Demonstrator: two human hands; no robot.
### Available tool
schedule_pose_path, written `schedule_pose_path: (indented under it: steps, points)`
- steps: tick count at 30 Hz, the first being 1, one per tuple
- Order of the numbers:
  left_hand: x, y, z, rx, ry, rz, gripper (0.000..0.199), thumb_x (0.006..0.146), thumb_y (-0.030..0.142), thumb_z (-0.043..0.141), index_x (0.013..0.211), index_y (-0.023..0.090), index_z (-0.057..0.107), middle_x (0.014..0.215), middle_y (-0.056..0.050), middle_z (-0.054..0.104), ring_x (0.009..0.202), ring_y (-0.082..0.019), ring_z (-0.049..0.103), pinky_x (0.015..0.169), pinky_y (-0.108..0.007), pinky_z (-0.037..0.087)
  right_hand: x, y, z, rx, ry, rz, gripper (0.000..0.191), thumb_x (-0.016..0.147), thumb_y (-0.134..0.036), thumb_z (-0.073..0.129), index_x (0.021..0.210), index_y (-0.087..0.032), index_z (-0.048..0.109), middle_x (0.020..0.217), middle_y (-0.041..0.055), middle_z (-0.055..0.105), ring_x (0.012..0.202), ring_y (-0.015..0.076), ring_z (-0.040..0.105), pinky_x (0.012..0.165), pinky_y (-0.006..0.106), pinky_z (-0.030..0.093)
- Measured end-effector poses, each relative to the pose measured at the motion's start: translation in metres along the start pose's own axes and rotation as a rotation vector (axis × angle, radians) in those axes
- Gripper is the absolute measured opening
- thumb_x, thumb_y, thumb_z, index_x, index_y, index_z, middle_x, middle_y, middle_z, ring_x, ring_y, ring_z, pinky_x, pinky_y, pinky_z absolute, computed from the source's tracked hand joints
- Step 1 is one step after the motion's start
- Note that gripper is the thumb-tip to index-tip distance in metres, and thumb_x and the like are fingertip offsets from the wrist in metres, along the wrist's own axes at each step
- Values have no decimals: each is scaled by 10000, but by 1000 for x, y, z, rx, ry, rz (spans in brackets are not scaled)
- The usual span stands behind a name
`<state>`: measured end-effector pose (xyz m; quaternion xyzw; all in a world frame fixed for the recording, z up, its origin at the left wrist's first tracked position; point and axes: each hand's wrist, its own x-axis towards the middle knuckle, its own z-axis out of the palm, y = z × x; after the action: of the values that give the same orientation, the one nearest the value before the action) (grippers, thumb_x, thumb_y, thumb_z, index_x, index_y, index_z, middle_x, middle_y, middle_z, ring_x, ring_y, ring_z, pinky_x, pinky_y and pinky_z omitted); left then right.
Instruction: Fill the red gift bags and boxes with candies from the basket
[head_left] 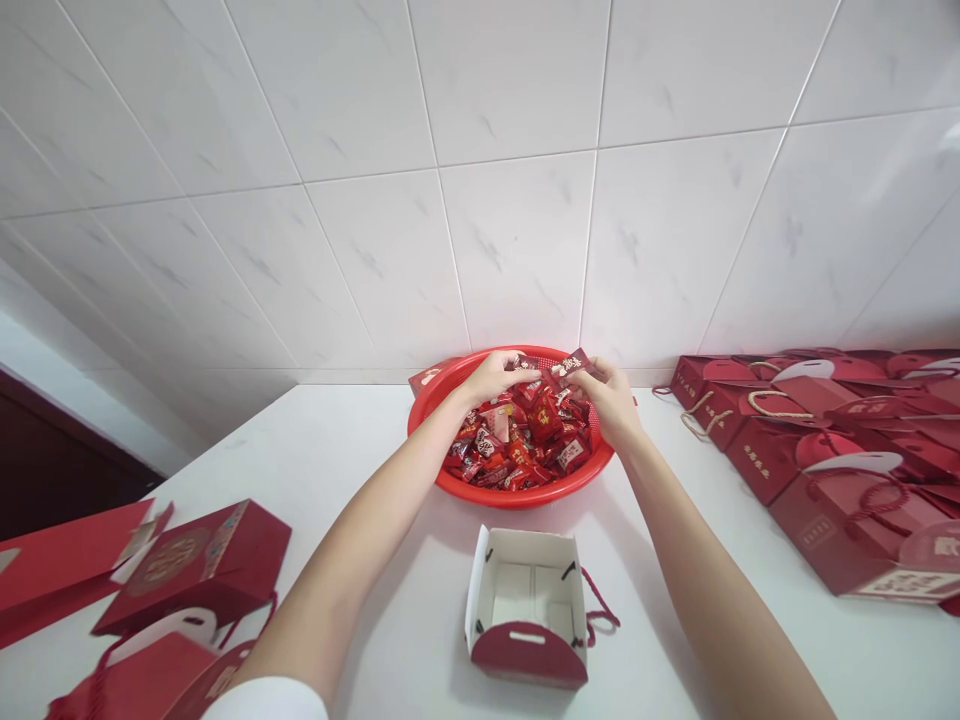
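Basket (512, 494), red and round-rimmed, lay under both grips, heaped with small wrapped packets (517, 450) in red, pink and dark red. The right grip (583, 375) was clamped on a dark red packet (571, 365) with pale lettering, above the heap. Between the thumb and fingers of the left grip (517, 368) lay another lettered packet (527, 363), partly hidden; whether they pressed on it could not be told.

Nearer the person than the grips, an open box (529, 660) stood on the worktop (405, 640), showing pale inner walls and floor, a slotted maroon flap and a cord loop (600, 610) at its right side. Right of the right grip stood rows of red boxes (840, 500) with cord handles, their insides hidden. More red cartons (195, 565) lay left of the left grip, nearer the person.
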<state>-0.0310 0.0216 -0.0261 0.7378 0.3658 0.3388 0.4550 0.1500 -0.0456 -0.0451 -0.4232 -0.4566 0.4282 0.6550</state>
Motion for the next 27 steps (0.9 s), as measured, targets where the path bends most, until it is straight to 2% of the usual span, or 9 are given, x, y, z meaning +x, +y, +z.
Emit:
schedule_pose_path:
  steps: [9,12,15,18,21,24,27]
  points:
    - [4,-5,-2,61,69,-4,248,636,304,701,835,156,688,785,-2,664,697,-127,564,652,-263,419,-1,0,-2,19,-20,27,179,551,-260,684,681,-204,575,710,-12,679,684,151,601,693,294,505]
    - [3,-3,-2,89,100,-43,243,685,349,689,829,154,693,711,9,616,622,-116,503,601,-262,378,-2,-2,-1,21,-32,34,198,557,-255,679,732,-203,602,730,-9,684,702,159,622,704,301,512]
    - [1,-2,-2,108,117,-29,259,733,413,685,726,159,637,641,28,536,581,-106,446,582,-262,340,-4,-4,0,34,-23,58,224,566,-262,675,775,-203,623,735,-11,684,697,164,642,718,314,522]
    - [1,-1,-2,113,142,-17,348,754,473,684,649,169,550,629,32,500,574,-102,426,578,-265,323,-4,-4,0,53,-24,71,197,563,-264,677,736,-204,605,679,-25,658,665,159,645,732,321,532]
    - [2,-3,-2,106,144,-23,370,745,485,699,640,171,534,618,35,488,568,-102,419,569,-264,314,-3,-4,0,57,-34,62,186,559,-265,688,701,-208,581,661,-30,649,647,152,640,732,319,538]
    - [4,-5,-3,123,137,-26,303,771,423,676,657,166,563,612,31,512,565,-105,435,567,-260,328,-3,-4,1,55,-32,69,185,551,-265,691,691,-205,586,664,-27,655,637,146,634,718,309,537]
    - [5,-8,-3,191,145,-1,144,783,295,637,775,151,647,705,5,617,633,-123,525,630,-260,404,-3,-5,1,55,-36,67,185,553,-263,696,691,-204,589,661,-29,655,639,145,635,721,309,539]
